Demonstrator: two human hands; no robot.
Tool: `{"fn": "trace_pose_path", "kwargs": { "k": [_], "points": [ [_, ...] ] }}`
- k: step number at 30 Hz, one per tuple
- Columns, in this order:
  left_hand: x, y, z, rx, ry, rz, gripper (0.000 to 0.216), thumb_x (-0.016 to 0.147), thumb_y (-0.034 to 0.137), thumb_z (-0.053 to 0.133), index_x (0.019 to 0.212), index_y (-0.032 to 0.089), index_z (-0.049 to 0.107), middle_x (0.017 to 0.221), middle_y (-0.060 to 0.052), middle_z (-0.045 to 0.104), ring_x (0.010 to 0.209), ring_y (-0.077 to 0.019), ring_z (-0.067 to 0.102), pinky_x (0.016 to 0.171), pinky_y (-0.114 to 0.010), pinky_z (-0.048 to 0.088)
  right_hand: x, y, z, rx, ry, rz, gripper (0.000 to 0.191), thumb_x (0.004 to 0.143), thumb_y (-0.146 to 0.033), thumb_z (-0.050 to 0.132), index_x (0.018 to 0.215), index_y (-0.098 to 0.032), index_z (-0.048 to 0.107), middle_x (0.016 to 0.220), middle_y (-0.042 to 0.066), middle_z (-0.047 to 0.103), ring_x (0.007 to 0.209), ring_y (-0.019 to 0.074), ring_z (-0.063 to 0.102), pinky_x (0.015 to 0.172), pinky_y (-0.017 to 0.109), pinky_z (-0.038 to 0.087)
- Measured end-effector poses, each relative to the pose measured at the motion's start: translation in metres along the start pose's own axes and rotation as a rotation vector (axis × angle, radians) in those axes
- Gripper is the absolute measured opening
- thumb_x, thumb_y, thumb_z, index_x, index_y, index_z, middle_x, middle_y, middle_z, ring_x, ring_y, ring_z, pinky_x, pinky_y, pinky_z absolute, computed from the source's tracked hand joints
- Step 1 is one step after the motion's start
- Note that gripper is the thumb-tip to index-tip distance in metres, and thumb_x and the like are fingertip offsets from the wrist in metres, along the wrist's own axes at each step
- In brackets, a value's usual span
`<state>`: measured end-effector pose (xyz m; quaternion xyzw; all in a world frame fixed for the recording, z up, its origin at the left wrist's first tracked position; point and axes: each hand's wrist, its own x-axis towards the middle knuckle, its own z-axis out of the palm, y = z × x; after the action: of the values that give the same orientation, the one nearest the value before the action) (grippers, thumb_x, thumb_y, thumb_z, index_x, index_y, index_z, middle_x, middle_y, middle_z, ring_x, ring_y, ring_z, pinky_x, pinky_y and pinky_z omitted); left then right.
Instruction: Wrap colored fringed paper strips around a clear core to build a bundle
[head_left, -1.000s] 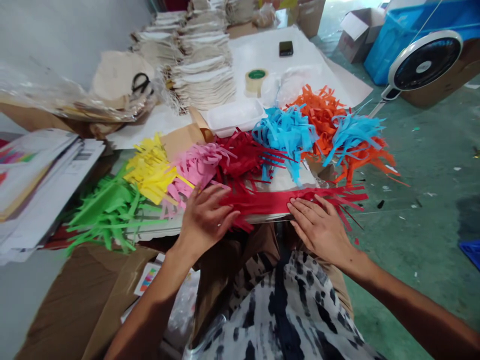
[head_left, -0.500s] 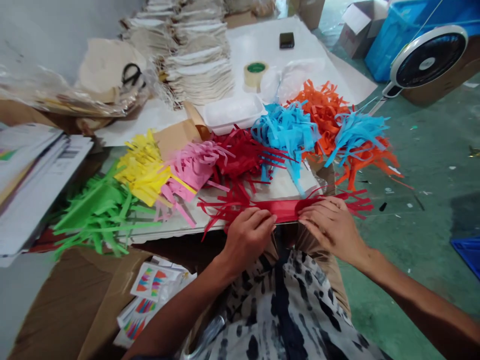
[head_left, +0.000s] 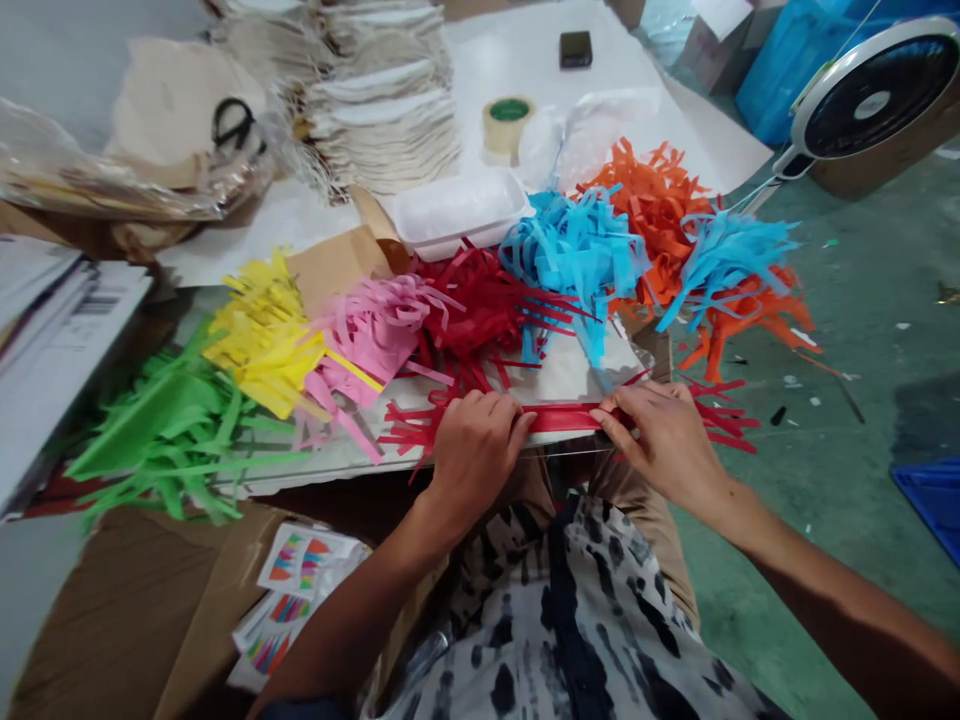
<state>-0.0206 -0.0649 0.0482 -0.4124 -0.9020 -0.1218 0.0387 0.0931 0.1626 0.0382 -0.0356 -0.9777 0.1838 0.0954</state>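
Observation:
A red tissue-paper tassel (head_left: 559, 417) lies along the table's front edge, its middle rolled into a narrow band and its cut fringes spread at both ends. My left hand (head_left: 480, 430) grips the band's left part, fingers curled over it. On the right part, my right hand (head_left: 660, 430) pinches the band between thumb and fingers. Just beyond lie loose fringed bundles: a dark red one (head_left: 476, 305), a pink one (head_left: 375, 325) and a blue one (head_left: 574, 260). The fingertips' undersides are hidden.
Yellow (head_left: 262, 335) and green fringe bundles (head_left: 165, 420) lie to the left, an orange one (head_left: 656, 205) to the right. Behind are a white tray (head_left: 461, 210), a tape roll (head_left: 508, 130), scissors (head_left: 234, 125) and a fan (head_left: 874, 100). A cardboard box (head_left: 142, 600) stands below left.
The red band between my hands has become narrower. My left hand has shifted slightly left, and my right fingers have closed into a pinch. The view has shifted a little.

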Motion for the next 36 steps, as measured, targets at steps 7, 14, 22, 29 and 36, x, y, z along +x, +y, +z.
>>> {"fn": "trace_pose_path", "kwargs": {
  "k": [7,14,22,29,36],
  "points": [
    [0.008,-0.002,0.002,0.125,-0.008,0.040,0.024,0.107,0.035,0.057,0.090,0.019,0.064,0.085,-0.007,0.070,0.083,-0.0261,0.061,0.074,-0.039,0.036,0.015,-0.007,0.001,-0.268,-0.104,0.036,0.039,0.110,-0.045,0.041,0.091,-0.019,0.062,0.081,0.009,0.072,0.078,0.0249,0.062,0.078,0.037,0.029],
    [0.011,0.002,0.002,0.175,0.003,0.075,0.022,0.105,0.035,0.058,0.095,0.019,0.067,0.089,-0.008,0.071,0.088,-0.0279,0.061,0.075,-0.041,0.039,0.008,-0.023,-0.008,-0.413,0.043,-0.040,0.028,0.108,-0.031,0.044,0.103,-0.019,0.069,0.102,0.012,0.077,0.099,0.0289,0.061,0.089,0.045,0.032],
    [0.004,-0.027,0.000,0.074,0.158,0.421,0.021,0.103,0.018,0.058,0.114,0.027,0.074,0.121,-0.004,0.075,0.118,-0.0227,0.063,0.124,-0.049,0.034,-0.019,-0.014,0.005,-0.233,0.154,-0.287,0.028,0.103,-0.020,0.059,0.124,-0.024,0.076,0.120,0.004,0.080,0.108,0.0240,0.063,0.102,0.047,0.032],
    [-0.009,-0.049,-0.022,0.104,0.363,0.209,0.022,0.092,0.010,0.063,0.097,0.025,0.078,0.114,-0.007,0.076,0.117,-0.0291,0.062,0.120,-0.060,0.041,-0.023,-0.005,0.003,-0.175,0.166,-0.339,0.040,0.099,-0.023,0.060,0.135,-0.035,0.072,0.125,0.001,0.078,0.116,0.0306,0.065,0.105,0.055,0.034],
    [-0.017,0.018,0.012,-0.085,0.178,0.460,0.034,0.101,0.028,0.065,0.132,0.014,0.067,0.122,-0.013,0.075,0.115,-0.0259,0.068,0.102,-0.041,0.058,-0.027,-0.006,-0.002,-0.182,0.176,-0.365,0.032,0.100,-0.024,0.065,0.131,-0.025,0.074,0.125,0.006,0.078,0.118,0.0289,0.065,0.105,0.053,0.035]
  ]
}}
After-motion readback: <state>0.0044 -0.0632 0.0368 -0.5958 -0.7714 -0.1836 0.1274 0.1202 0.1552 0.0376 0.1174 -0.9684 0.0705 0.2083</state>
